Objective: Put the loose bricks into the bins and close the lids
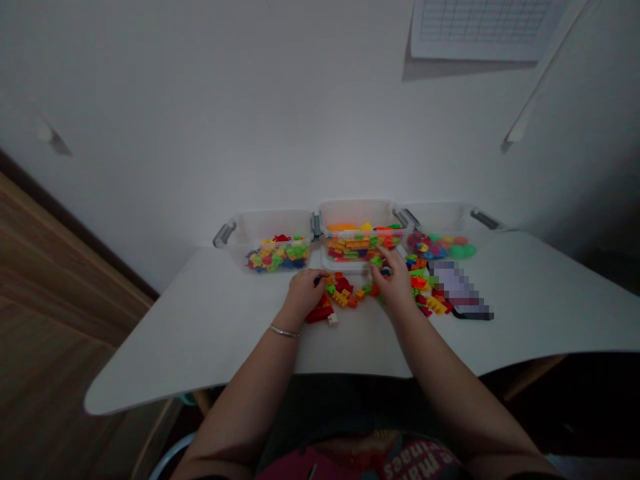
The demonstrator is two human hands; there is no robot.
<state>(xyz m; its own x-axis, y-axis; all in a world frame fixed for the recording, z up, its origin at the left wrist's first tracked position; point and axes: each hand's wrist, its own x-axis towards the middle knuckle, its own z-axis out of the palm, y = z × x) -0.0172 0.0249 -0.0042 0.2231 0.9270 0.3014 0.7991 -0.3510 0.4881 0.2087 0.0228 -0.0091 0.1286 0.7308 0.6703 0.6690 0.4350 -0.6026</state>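
Observation:
My left hand [304,293] is closed, its fingers curled at the left side of a loose pile of toy building blocks [341,298]. A small dark blue block [317,282] shows between its thumb and fingers. My right hand [394,279] is raised just in front of the middle clear bin [363,207]. Its thumb and fingers close around a small light green block [376,261]. Red blocks [320,312] and a white block [333,320] lie beside my left hand. More mixed blocks [421,285] spread to the right of my right wrist.
The middle bin holds many colored blocks. A left bin [273,221] contains small flower-like pieces, and a right bin [443,215] holds rounded colored pieces. A blurred-out phone-like object [463,290] lies on the white table [200,333]. A wall stands right behind the bins.

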